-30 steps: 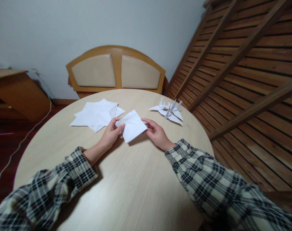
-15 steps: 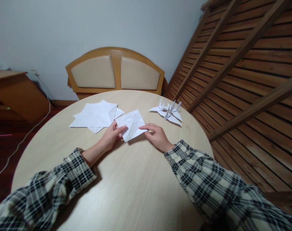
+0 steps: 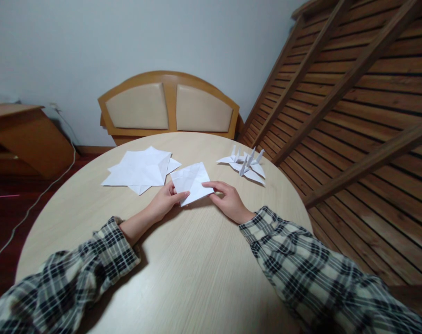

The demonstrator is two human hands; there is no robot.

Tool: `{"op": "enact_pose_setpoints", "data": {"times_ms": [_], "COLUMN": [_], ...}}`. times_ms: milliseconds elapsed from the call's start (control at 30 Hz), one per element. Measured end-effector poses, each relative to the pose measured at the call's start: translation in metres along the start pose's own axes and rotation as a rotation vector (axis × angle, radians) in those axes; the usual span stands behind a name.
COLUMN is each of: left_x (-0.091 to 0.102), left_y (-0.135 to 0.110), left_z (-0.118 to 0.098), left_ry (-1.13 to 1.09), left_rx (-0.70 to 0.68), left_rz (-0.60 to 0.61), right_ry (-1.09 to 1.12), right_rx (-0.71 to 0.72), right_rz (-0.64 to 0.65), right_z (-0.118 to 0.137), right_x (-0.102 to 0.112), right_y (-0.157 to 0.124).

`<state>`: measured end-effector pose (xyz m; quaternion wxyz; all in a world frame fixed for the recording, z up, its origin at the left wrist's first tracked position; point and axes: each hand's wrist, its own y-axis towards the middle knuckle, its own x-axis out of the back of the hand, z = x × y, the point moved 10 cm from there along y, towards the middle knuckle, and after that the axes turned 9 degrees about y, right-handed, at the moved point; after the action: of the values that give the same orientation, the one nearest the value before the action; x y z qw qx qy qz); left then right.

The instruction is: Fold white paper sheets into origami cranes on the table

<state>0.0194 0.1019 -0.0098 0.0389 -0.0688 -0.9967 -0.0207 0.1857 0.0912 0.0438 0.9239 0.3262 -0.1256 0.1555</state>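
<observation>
Two arms in plaid sleeves (image 3: 92,260) come in from the lower corners of the frame and meet at centre over the round pale table (image 3: 183,278). Left hand (image 3: 165,202): fingers curled, thumb laid across the lower left edge of a creased white sheet (image 3: 192,181), pinching it from that side. Right hand (image 3: 226,199): fingers bent, index and thumb tips closed on the sheet's right corner. The sheet sits just above centre frame, flatter against the table than a second ago, when it was lifted and more opened out; its near point has since dropped toward the tabletop, and both hands have edged closer together. The view itself has shifted slightly, so the chair sits a touch lower in frame. One sheet in hand. Just beyond the left hand, left of centre, a loose stack of white papers (image 3: 139,169), fanned at odd angles, unmoved; exact count cannot be told, several at least. To the right of centre, beyond the right hand, a small cluster of folded paper cranes (image 3: 246,164), three or so, overlapping, unmoved. No containers on the table; everything lies bare on the wood. Farther back, one chair (image 3: 169,106) with two padded back panels against the wall. Slatted wooden wall (image 3: 353,93) fills the upper right.
</observation>
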Motion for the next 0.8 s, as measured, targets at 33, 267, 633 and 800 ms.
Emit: {"op": "enact_pose_setpoints", "data": {"times_ms": [33,267,633,800], "left_x": [0.001,-0.001,-0.011,-0.012], "left_y": [0.0,0.0,-0.005,-0.004], "left_z": [0.0,0.003,0.005,0.007], "left_ry": [0.02,0.024,0.009,0.01], "left_rx": [0.006,0.018,0.056,0.058], "left_rz": [-0.004,0.033,0.124,0.137], "right_ry": [0.014,0.039,0.081,0.163], "right_rx": [-0.011,-0.036,-0.059,-0.136], "right_rz": [-0.002,0.033,0.044,0.0], "right_z": [-0.002,-0.006,-0.005,-0.014], "right_x": [0.0,-0.004,-0.004,-0.003], "right_y": [0.0,0.0,0.001,0.0]}}
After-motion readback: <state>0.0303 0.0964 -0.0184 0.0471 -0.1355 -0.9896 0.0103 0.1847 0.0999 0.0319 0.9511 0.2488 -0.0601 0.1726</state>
